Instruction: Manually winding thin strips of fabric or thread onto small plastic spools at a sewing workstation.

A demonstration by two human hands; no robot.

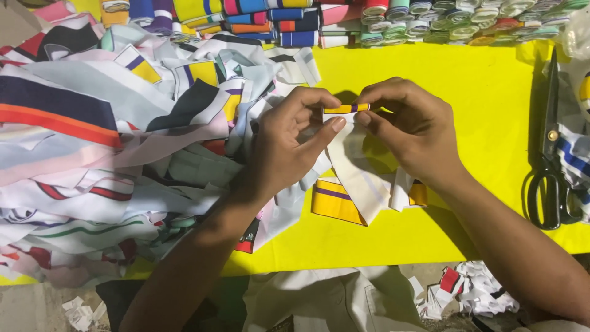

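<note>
My left hand (289, 138) and my right hand (409, 126) meet over the yellow table (491, 110) and together pinch a white fabric strip with a yellow and purple striped end (346, 109). The strip hangs down from my fingertips and trails onto the table (359, 178). Under it lies another white piece with a yellow and purple band (332, 201). A third small piece with a yellow patch (413, 193) sits below my right wrist.
A big heap of cut printed fabric pieces (110, 141) covers the table's left half. Rolled striped bands (344, 21) line the far edge. Black scissors (549, 160) lie at the right beside more cloth. Paper scraps (473, 292) litter the floor below.
</note>
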